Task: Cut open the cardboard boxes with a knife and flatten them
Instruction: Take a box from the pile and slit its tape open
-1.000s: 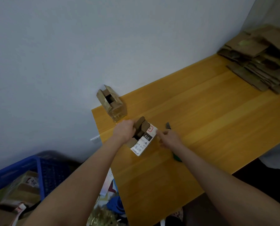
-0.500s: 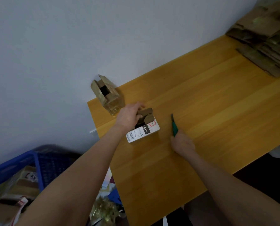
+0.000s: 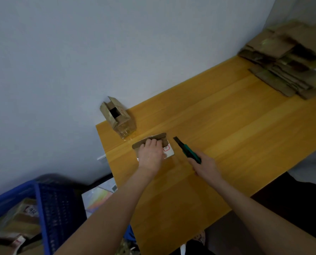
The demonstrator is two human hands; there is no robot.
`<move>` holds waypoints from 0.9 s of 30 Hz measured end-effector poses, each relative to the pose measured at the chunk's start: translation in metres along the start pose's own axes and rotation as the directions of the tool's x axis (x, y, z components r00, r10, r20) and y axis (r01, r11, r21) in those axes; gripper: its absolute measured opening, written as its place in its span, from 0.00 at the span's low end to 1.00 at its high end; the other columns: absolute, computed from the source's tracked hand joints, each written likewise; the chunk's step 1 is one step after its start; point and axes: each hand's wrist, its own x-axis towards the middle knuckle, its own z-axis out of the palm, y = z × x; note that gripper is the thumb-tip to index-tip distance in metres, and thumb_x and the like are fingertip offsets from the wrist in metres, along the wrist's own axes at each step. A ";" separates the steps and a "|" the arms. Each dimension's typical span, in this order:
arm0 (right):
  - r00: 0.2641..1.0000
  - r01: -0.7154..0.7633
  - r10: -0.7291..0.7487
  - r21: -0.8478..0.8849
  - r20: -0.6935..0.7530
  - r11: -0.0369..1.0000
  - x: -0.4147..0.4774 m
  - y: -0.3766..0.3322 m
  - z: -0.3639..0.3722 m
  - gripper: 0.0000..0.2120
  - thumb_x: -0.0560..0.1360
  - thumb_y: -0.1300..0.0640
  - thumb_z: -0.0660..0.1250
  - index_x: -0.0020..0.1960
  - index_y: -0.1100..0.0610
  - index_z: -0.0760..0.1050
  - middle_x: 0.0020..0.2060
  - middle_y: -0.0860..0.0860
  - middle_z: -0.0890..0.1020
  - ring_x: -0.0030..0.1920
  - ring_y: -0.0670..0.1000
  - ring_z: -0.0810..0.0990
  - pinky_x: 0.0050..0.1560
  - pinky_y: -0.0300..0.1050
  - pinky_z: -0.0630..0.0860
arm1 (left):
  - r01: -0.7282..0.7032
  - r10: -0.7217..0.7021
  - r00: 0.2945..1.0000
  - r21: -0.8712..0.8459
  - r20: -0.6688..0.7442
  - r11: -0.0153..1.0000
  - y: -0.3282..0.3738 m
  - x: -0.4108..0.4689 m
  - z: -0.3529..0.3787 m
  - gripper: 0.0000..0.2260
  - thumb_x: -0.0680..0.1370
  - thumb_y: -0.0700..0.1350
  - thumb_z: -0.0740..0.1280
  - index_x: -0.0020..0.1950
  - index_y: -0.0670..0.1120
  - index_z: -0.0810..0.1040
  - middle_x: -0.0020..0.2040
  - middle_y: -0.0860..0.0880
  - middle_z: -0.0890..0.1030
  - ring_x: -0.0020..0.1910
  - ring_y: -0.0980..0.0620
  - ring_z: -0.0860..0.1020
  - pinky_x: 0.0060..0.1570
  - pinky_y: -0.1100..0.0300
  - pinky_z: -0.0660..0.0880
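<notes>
The yellow wooden desk (image 3: pixel 227 137) fills the middle of my view, against a pale wall. On its far right end lies a pile of flattened cardboard (image 3: pixel 286 70). Beside the desk, at the lower left, stands a blue crate (image 3: pixel 48 205) with more cartons inside. On the far left corner of the desk an upright box (image 3: pixel 117 116) stands with its top flaps open, not yet flattened. Near it, but apart, lies the small box (image 3: pixel 167 148) with a white label on its upper side.

The left hand (image 3: pixel 150 154) rests on this box with fingers bent over the brown far flap, so its grip holds the box down on the desk. The right hand (image 3: pixel 206 167) is closed around the green handle of the knife (image 3: pixel 185 149). The dark blade points away from me, just beside the box and not touching it.

I judge this carton light and thin, stiff only along its folds. It may slide on the smooth wood and crush easily. I would hold it at the middle, fingers away from the cutting line.
</notes>
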 end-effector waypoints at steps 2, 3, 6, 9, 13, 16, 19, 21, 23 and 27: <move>0.999 0.038 -0.037 -0.062 0.015 0.997 -0.005 0.002 -0.006 0.19 0.80 0.47 0.62 0.68 0.53 0.72 0.41 0.51 0.81 0.39 0.52 0.81 0.40 0.52 0.81 | 0.024 -0.024 0.999 0.002 0.021 1.000 -0.003 0.005 -0.001 0.15 0.80 0.54 0.62 0.63 0.49 0.74 0.60 0.50 0.78 0.61 0.49 0.72 0.54 0.56 0.70; 0.998 0.053 -0.051 -0.087 0.022 0.995 -0.007 0.002 -0.008 0.20 0.80 0.47 0.62 0.68 0.53 0.71 0.41 0.51 0.81 0.40 0.52 0.81 0.41 0.53 0.81 | 0.028 -0.027 0.999 -0.015 0.041 1.000 -0.004 0.005 -0.001 0.12 0.80 0.52 0.63 0.60 0.49 0.76 0.57 0.50 0.79 0.59 0.49 0.73 0.50 0.56 0.70; 0.997 0.077 -0.074 -0.159 0.021 0.984 -0.010 0.001 -0.014 0.20 0.80 0.45 0.61 0.70 0.51 0.70 0.43 0.51 0.81 0.40 0.52 0.81 0.40 0.52 0.81 | 0.052 -0.049 0.997 -0.046 0.067 0.998 -0.008 0.006 -0.003 0.07 0.81 0.47 0.63 0.54 0.48 0.80 0.53 0.49 0.82 0.54 0.49 0.76 0.40 0.58 0.70; 0.993 0.114 -0.108 -0.219 0.042 0.969 -0.009 -0.004 -0.018 0.21 0.79 0.44 0.61 0.70 0.50 0.70 0.47 0.50 0.81 0.39 0.50 0.80 0.39 0.49 0.80 | 0.089 -0.081 0.994 -0.107 0.075 0.990 -0.015 0.006 -0.002 0.09 0.81 0.44 0.61 0.54 0.48 0.81 0.52 0.49 0.82 0.52 0.49 0.79 0.39 0.59 0.69; 0.988 0.150 -0.134 -0.296 0.073 0.943 -0.008 -0.012 -0.020 0.20 0.79 0.43 0.60 0.68 0.48 0.72 0.45 0.49 0.81 0.39 0.49 0.80 0.37 0.47 0.79 | 0.123 -0.111 0.990 -0.138 0.090 0.983 -0.020 0.006 -0.006 0.09 0.80 0.41 0.61 0.50 0.49 0.82 0.51 0.49 0.82 0.51 0.48 0.79 0.39 0.59 0.71; 0.983 0.184 -0.167 -0.316 0.080 0.931 -0.007 -0.016 -0.020 0.18 0.79 0.43 0.61 0.66 0.48 0.73 0.42 0.49 0.81 0.39 0.49 0.80 0.36 0.47 0.78 | 0.148 -0.134 0.985 -0.138 0.108 0.979 -0.023 0.007 -0.009 0.09 0.80 0.41 0.62 0.50 0.50 0.82 0.50 0.49 0.83 0.50 0.47 0.80 0.40 0.59 0.73; 0.982 0.189 -0.171 -0.331 0.081 0.925 -0.009 -0.018 -0.020 0.19 0.79 0.43 0.61 0.67 0.48 0.72 0.44 0.49 0.81 0.41 0.49 0.80 0.33 0.43 0.75 | 0.159 -0.145 0.983 -0.131 0.114 0.978 -0.024 0.009 -0.009 0.09 0.79 0.41 0.63 0.51 0.50 0.83 0.49 0.50 0.83 0.49 0.48 0.80 0.39 0.59 0.73; 0.981 0.195 -0.180 -0.328 0.076 0.924 -0.009 -0.018 -0.020 0.19 0.79 0.43 0.60 0.67 0.49 0.72 0.44 0.49 0.81 0.41 0.50 0.80 0.33 0.43 0.75 | 0.176 -0.159 0.979 -0.134 0.126 0.975 -0.025 0.009 -0.010 0.09 0.79 0.42 0.63 0.51 0.51 0.83 0.50 0.51 0.83 0.49 0.48 0.79 0.39 0.59 0.71; 0.980 0.199 -0.182 -0.325 0.083 0.924 -0.009 -0.019 -0.020 0.19 0.79 0.43 0.60 0.67 0.48 0.72 0.45 0.49 0.81 0.42 0.50 0.80 0.35 0.44 0.77 | 0.179 -0.165 0.980 -0.119 0.115 0.977 -0.026 0.009 -0.011 0.09 0.80 0.44 0.64 0.52 0.52 0.83 0.51 0.50 0.83 0.50 0.49 0.79 0.40 0.59 0.72; 0.976 0.211 -0.180 -0.319 0.123 0.924 -0.007 -0.018 -0.018 0.19 0.79 0.44 0.61 0.67 0.49 0.73 0.44 0.49 0.81 0.41 0.50 0.80 0.35 0.45 0.77 | 0.164 -0.157 0.985 -0.095 0.078 0.982 -0.029 0.008 -0.014 0.08 0.81 0.47 0.63 0.54 0.54 0.82 0.53 0.48 0.80 0.55 0.48 0.76 0.47 0.57 0.71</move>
